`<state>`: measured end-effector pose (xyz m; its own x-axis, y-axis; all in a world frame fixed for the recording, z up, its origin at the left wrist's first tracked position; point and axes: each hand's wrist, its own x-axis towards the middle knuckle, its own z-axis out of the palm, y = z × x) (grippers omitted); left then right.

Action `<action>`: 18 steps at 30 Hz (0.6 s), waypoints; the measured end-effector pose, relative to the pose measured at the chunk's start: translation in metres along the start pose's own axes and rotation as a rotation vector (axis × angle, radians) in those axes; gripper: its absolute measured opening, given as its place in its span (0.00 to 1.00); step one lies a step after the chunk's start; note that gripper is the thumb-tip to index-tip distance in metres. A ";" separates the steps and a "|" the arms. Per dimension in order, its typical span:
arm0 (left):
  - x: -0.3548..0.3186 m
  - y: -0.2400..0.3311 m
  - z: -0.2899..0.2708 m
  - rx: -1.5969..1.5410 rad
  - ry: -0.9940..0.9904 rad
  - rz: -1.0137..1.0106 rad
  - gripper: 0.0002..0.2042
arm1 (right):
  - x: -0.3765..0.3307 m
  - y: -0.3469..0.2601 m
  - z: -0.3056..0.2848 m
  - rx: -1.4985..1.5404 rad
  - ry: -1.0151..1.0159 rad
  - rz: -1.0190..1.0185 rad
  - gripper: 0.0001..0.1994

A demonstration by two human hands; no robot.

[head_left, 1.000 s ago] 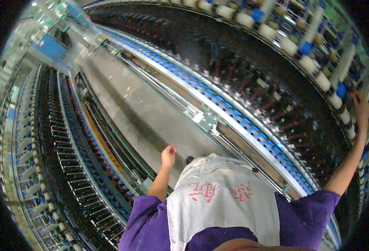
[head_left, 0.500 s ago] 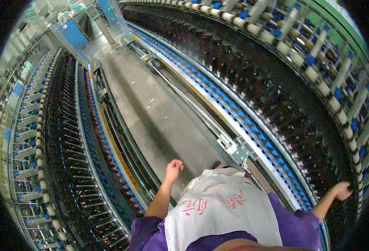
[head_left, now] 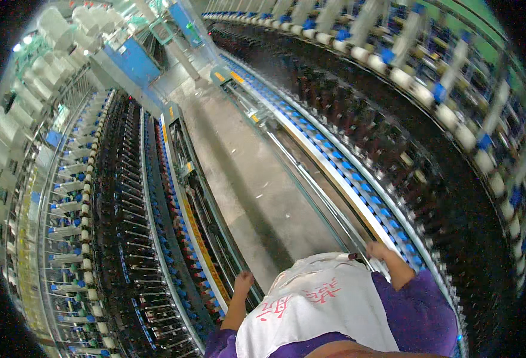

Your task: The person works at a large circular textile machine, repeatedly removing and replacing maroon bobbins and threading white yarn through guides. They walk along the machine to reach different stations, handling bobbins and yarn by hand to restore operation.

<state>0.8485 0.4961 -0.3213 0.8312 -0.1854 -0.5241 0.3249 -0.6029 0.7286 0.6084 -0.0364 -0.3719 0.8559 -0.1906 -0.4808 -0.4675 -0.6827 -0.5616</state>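
My left hand (head_left: 243,280) is held over the left side of the aisle, beside the long left spinning machine (head_left: 182,203). Its fingers look curled in, and nothing shows in them. My right hand (head_left: 381,251) is bent in front of the right spinning machine (head_left: 358,197), above its lower rail. Motion smears its fingers, so I cannot see whether they hold anything or touch the rail. A white apron (head_left: 317,304) with red marks hangs over my purple clothing between the two hands.
Rows of white rollers (head_left: 401,79) and blue parts line the right machine. Metal spindles (head_left: 134,224) line the left one. A grey floor (head_left: 257,179) with small white scraps runs between them. Blue cabinets (head_left: 134,62) and a post (head_left: 182,56) stand at the far end.
My right hand has come in from the dark front of the right machine toward my body. My left hand is lower. The view has shifted, and the aisle appears farther right.
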 end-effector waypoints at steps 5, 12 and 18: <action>-0.007 -0.105 -0.042 0.691 -0.018 -0.147 0.12 | 0.241 -0.100 -0.154 -0.048 0.272 -0.134 0.08; 0.178 -0.047 -0.108 0.437 -0.178 -0.392 0.11 | 0.406 -0.239 -0.171 0.137 0.329 -0.179 0.09; 0.457 0.062 -0.244 0.588 -0.250 0.001 0.10 | 0.445 -0.215 -0.095 0.071 -0.285 0.146 0.19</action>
<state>1.3584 0.5638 -0.4082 0.6783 -0.3185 -0.6622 -0.0367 -0.9147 0.4024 1.1104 -0.0419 -0.4010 0.6874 -0.0709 -0.7228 -0.6032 -0.6100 -0.5138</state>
